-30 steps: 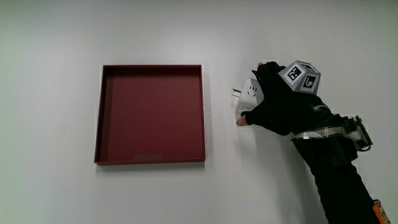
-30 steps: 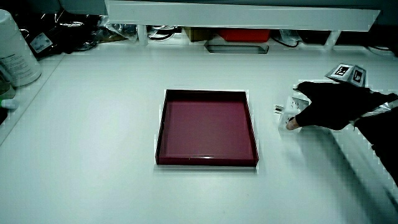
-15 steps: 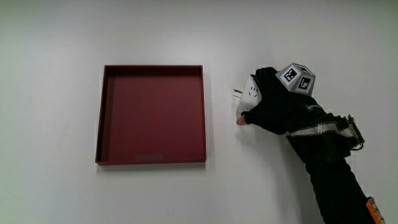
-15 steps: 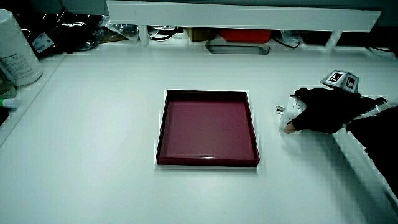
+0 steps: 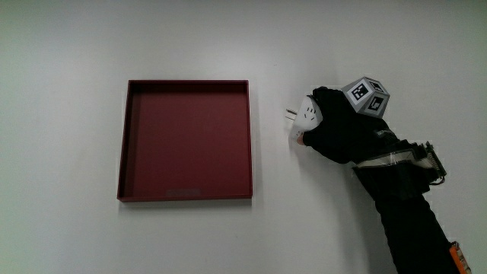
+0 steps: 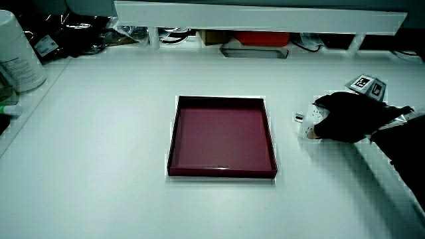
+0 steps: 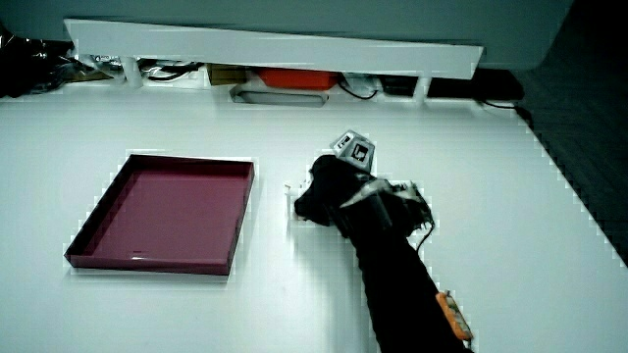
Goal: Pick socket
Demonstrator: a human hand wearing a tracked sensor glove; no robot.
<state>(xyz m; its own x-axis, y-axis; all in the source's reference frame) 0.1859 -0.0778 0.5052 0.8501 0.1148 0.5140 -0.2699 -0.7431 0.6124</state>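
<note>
A small white socket (image 5: 305,120) with metal prongs pointing toward the red tray (image 5: 185,82) lies on the white table beside that tray. The black-gloved hand (image 5: 335,131), with the patterned cube (image 5: 367,95) on its back, lies over the socket, its fingers curled round the socket's body and its thumb pressed against the side nearer the person. The hand covers most of the socket; only the pronged end shows. In both side views the hand (image 6: 345,118) (image 7: 329,191) rests low on the table, and in a side view the socket (image 6: 307,123) peeks out at the fingertips.
The shallow square red tray (image 6: 222,99) holds nothing. A white bottle (image 6: 16,56) stands at the table's edge. A low white partition (image 6: 259,14) with cables and boxes under it closes off the table where it is farthest from the person.
The thumb has drawn in from the table against the socket, and the hand has settled closer over it. The socket and the tray have stayed where they were.
</note>
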